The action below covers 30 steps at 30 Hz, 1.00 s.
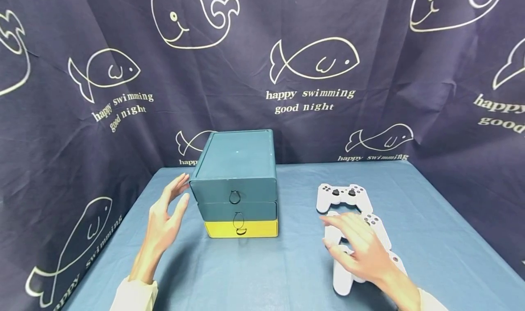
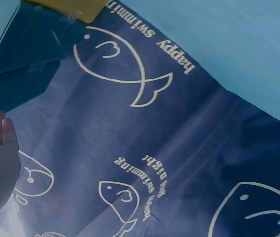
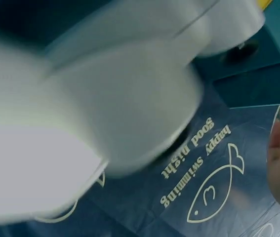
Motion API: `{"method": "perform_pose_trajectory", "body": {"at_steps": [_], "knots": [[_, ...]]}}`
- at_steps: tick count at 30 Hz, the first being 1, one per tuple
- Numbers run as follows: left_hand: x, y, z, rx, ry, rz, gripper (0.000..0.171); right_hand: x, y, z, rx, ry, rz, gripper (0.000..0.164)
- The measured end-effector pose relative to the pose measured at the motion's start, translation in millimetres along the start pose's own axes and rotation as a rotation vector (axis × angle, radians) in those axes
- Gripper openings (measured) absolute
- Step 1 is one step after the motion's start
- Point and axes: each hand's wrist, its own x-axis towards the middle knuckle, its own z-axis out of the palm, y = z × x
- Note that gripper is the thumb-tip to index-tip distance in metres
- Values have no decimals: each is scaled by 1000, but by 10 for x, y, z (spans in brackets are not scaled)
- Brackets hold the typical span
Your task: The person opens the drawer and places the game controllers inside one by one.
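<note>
My left hand (image 1: 159,222) is at the left front corner of a drawer box (image 1: 238,160), fingers extended and thumb apart, holding nothing. The box has two teal drawers (image 1: 213,191) above a yellow drawer (image 1: 258,229), with dark ring pulls at the front. Over a row of three white game controllers hovers my right hand (image 1: 362,251), its fingers loosely bent with nothing gripped. It partly covers the middle controller (image 1: 380,231) and the front controller (image 1: 342,279); the back controller (image 1: 344,196) shows whole. A blurred controller (image 3: 140,113) fills much of the right wrist view.
Blue cloth covers the table (image 1: 299,265), with its surface showing between the drawer box and the controllers. A dark blue curtain (image 1: 246,74) printed with white whales, fish and lettering hangs behind and along both sides.
</note>
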Motion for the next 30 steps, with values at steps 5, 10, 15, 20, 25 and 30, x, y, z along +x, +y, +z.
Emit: {"method": "perform_pose_trajectory", "body": {"at_steps": [5,10,15,20,25,30], "knots": [[114,-12,43,-18,11,-1,49,-4,-30,140,-18,-52,59,43],[161,-33,65,-27,53,-30,42,-1,-57,268,16,-83,70,41],[165,-53,67,0,88,-35,38,49,-111,394,65,-119,92,39],[176,-99,71,10,113,-15,38,127,-169,519,110,-164,149,39],[186,-122,76,7,124,-8,35,212,-208,628,155,-196,211,37],[195,-98,54,15,116,-5,34,324,-257,714,224,-211,282,34]]}}
